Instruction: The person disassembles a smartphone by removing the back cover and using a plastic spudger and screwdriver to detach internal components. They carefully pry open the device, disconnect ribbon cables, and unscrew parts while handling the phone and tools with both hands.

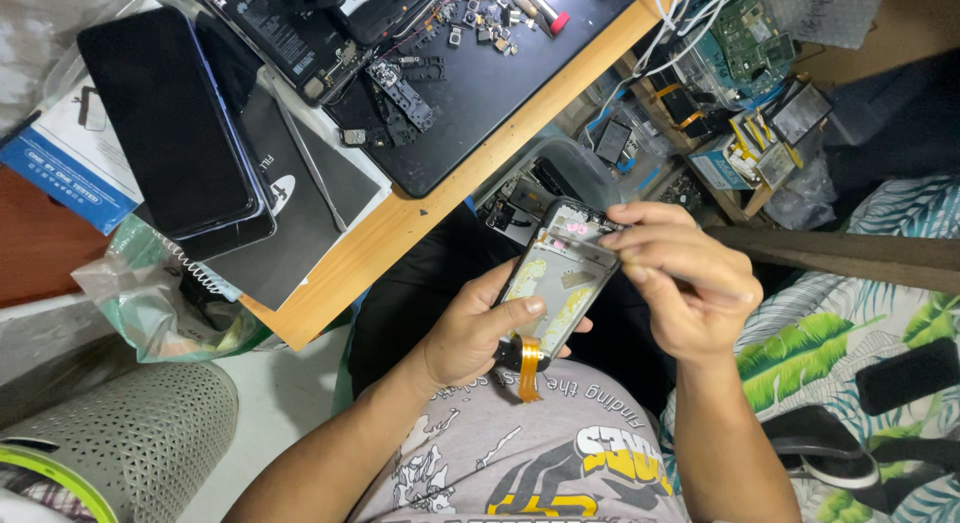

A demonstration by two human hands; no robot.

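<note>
My left hand (478, 328) cradles an opened phone frame (560, 283) over my lap, thumb lying across its lower inside. An orange flex ribbon (528, 365) hangs from the frame's bottom end. My right hand (680, 278) is closed on a thin metal tool, seemingly tweezers (590, 235), whose tip touches the upper part of the frame near a pink patch. The tool's handle is mostly hidden in my fingers.
A wooden table edge (420, 223) runs diagonally above my hands, bearing a black work mat (500, 83) with small phone parts, a dark phone (165, 118), and papers. Boxes of circuit boards and parts (720, 103) sit at upper right. A perforated bin (130, 433) stands lower left.
</note>
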